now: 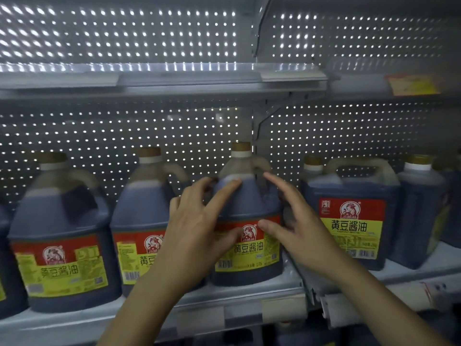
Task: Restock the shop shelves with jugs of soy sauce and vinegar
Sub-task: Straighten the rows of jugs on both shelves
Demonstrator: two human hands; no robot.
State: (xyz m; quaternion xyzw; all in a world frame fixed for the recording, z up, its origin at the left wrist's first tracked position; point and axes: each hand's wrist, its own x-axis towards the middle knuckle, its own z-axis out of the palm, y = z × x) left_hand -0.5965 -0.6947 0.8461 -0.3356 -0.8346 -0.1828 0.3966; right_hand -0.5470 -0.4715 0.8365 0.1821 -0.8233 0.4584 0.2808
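Standing upright at the right end of the shelf (249, 290), beside two similar jugs (139, 221), a jug of dark soy sauce (247, 203) is touched by the spread left hand (197, 221), while the right hand (299, 221) is held open just beside it.

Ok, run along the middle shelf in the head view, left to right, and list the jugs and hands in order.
Leftmost full jug → second jug → left hand, fingers laid on the jug between the hands → right hand, open beside it → square-handled jug → blurred jug at the right edge.
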